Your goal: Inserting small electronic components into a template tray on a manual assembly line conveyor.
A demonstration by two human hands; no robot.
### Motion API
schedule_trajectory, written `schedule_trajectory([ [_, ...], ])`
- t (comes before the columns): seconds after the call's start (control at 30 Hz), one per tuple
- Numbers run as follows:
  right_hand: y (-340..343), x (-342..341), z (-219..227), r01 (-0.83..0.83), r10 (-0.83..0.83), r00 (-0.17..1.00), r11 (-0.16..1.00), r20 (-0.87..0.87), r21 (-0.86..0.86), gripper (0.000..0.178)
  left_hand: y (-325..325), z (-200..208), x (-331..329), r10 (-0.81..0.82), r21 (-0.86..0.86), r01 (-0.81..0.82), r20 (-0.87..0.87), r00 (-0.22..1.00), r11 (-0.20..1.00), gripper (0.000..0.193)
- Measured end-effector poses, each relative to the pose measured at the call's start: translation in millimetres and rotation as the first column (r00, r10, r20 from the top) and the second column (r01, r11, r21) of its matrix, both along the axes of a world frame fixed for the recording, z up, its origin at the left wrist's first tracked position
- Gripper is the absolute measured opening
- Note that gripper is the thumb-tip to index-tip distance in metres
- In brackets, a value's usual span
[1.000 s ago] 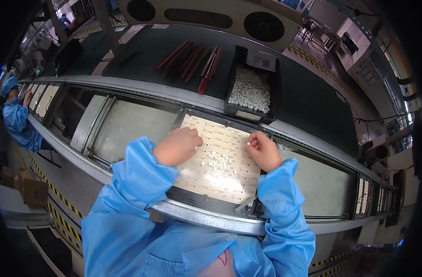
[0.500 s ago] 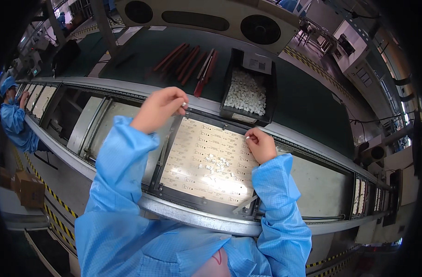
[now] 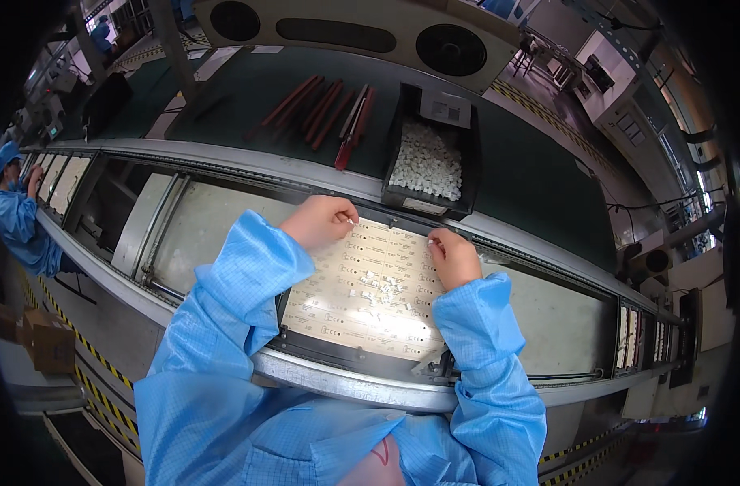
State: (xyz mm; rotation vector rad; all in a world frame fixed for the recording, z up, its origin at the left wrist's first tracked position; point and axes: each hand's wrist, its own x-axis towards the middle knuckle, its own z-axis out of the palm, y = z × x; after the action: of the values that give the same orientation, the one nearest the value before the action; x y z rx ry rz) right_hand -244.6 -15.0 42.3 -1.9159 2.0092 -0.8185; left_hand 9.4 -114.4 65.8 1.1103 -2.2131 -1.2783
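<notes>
A cream printed panel [image 3: 321, 312] lies in a dark frame [image 3: 305, 343] on the conveyor in front of me. Over its far left part, my left hand [image 3: 322, 220] pinches a small white piece [image 3: 351, 223]. My right hand [image 3: 455, 257] is at the panel's far right edge, finger and thumb closed on another small white piece [image 3: 432, 241]. A loose heap of small white pieces [image 3: 380, 285] lies at the middle of the panel. Beyond the panel, a black bin [image 3: 472, 174] holds a mass of similar white pieces [image 3: 425, 162].
Several red-handled tools [image 3: 325, 112] lie on the green bench [image 3: 224, 121] behind the conveyor rail [image 3: 305, 170]. A beige housing with two round fans [image 3: 337, 36] stands at the back. At far left, a person in blue [image 3: 21, 215] works along the same line.
My left hand has moved right and nearer, from the frame's far left corner to over the panel, still pinching its piece. My right hand has hardly moved.
</notes>
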Motion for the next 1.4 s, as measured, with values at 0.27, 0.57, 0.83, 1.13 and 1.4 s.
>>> schedule_trajectory([
  [0.27,-2,0,-8,-0.028,0.022,0.985,0.999,-0.173,-0.03,0.013,-7,-15,-2,-0.078,-0.475,0.1,0.066,0.995,0.874,0.016],
  [0.57,-3,-1,-3,-0.097,0.093,0.979,0.995,-0.183,-0.011,0.012,-8,-25,-6,-0.131,-0.673,0.271,0.252,0.959,0.688,0.016],
  [0.83,10,-2,8,-0.08,0.078,0.995,0.997,-0.064,-0.02,0.023,-6,-28,-9,-0.125,-0.674,0.197,0.154,0.98,0.712,0.011],
  [1.13,38,-9,26,-0.16,0.162,0.986,0.985,0.037,-0.06,0.02,-3,-23,-14,-0.084,-0.633,0.16,0.149,0.985,0.757,0.006],
  [1.4,41,-6,28,-0.225,0.227,0.972,0.973,0.059,-0.045,0.014,-4,-27,-14,-0.116,-0.638,0.159,0.11,0.987,0.753,0.007],
])
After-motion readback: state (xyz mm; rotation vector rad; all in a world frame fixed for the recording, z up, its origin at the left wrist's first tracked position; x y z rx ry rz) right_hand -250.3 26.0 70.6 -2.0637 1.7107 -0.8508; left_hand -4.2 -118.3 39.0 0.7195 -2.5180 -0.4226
